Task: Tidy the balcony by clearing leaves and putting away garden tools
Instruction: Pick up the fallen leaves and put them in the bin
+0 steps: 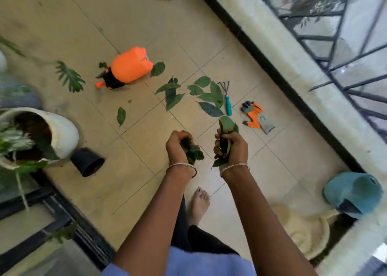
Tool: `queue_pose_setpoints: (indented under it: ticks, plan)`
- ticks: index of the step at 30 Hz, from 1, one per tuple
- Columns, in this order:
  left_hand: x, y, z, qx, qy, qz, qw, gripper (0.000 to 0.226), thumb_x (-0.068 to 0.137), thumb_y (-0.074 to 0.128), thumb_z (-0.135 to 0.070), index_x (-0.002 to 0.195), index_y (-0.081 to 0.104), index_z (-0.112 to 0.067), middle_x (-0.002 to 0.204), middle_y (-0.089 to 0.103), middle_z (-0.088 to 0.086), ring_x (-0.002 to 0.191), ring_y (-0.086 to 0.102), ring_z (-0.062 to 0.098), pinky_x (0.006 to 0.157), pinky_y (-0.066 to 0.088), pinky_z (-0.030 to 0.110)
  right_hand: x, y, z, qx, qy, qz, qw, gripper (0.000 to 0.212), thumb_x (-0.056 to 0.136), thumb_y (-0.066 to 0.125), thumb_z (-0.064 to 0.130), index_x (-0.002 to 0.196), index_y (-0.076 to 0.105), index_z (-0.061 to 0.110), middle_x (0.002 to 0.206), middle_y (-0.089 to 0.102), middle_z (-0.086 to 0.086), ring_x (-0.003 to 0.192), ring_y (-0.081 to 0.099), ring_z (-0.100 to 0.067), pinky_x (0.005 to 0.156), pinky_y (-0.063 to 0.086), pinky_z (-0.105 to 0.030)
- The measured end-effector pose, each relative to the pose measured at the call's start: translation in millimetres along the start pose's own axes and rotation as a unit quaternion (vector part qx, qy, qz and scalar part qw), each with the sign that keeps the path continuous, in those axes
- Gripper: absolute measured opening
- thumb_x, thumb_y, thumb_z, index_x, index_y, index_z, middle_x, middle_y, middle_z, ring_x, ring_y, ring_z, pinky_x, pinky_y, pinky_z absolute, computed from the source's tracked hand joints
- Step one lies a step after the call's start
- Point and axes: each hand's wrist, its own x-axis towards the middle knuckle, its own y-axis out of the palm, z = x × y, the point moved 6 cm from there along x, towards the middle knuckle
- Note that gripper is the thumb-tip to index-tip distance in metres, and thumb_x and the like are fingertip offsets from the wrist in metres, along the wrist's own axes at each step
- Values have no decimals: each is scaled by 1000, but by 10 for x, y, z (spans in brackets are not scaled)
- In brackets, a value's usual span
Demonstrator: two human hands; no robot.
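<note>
Left hand (178,143) and right hand (230,148), each clutching picked-up leaves!
The left grips a crumpled bunch (192,153), the right a taller bunch (227,123). Loose leaves (209,95) lie scattered on the tiled floor (146,133) ahead, some touching the teal-handled hand rake (227,103). An orange glove (258,117) lies just beside it, and an orange sprayer (129,66) lies further left.

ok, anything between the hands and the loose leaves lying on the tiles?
Nothing visible: only bare tile separates the left hand and right hand from the loose leaves. The hand rake lies beside the cluster nearest the right hand, not in front. Both hands already grip gathered leaves.
</note>
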Motion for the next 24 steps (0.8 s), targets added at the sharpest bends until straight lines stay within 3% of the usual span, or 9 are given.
queue_pose_setpoints:
  ticks: [4,8,11,15,19,21,24]
  plan:
    - [-1222,272,-266,17,-8,73,997,41,90,54,-16,50,42,-16,49,36,-1,41,37,16,46,41,26,-1196,-106,484,79,1,23,997,26,84,37,-3,90,61,2,72,62,-9,54,50,-14,38,33,-19]
    - [-2303,341,-505,68,0,105,992,37,88,64,-8,58,42,-14,45,38,-4,35,45,14,52,47,27,-2268,-270,881,146,-3,83,986,34,83,32,-7,90,64,3,75,62,-10,60,53,-15,40,37,-18]
    - [-3033,358,-587,81,2,156,985,36,85,63,-1,57,44,-14,45,39,-4,38,46,11,51,48,25,-3041,-369,1128,203,-25,137,969,24,72,46,-1,77,69,5,71,60,-9,60,51,-16,42,38,-18]
    - [-3684,370,-499,120,-33,236,964,27,81,56,8,62,50,-11,51,53,1,41,52,11,45,47,19,-3826,-474,1291,239,-70,186,950,14,73,57,14,82,64,7,72,59,-6,61,53,-13,45,39,-17]
    - [-4075,427,-436,172,-94,296,935,18,81,46,12,80,60,0,66,65,8,51,63,14,49,53,20,-4314,-703,1356,285,-137,157,936,19,82,48,3,77,66,6,70,59,-8,58,55,-15,42,41,-18]
    - [-4289,416,-371,178,-123,315,924,18,84,45,10,75,58,1,64,68,10,52,67,16,53,57,21,-4530,-874,1339,327,-194,143,914,12,69,60,10,79,66,7,72,61,-7,59,56,-15,43,43,-19]
    - [-4646,321,-213,197,-161,345,904,22,87,50,4,67,59,0,59,67,11,51,67,16,56,57,21,-4807,-1156,1214,371,-259,122,883,22,59,69,13,80,66,9,69,63,-4,56,59,-13,44,45,-17]
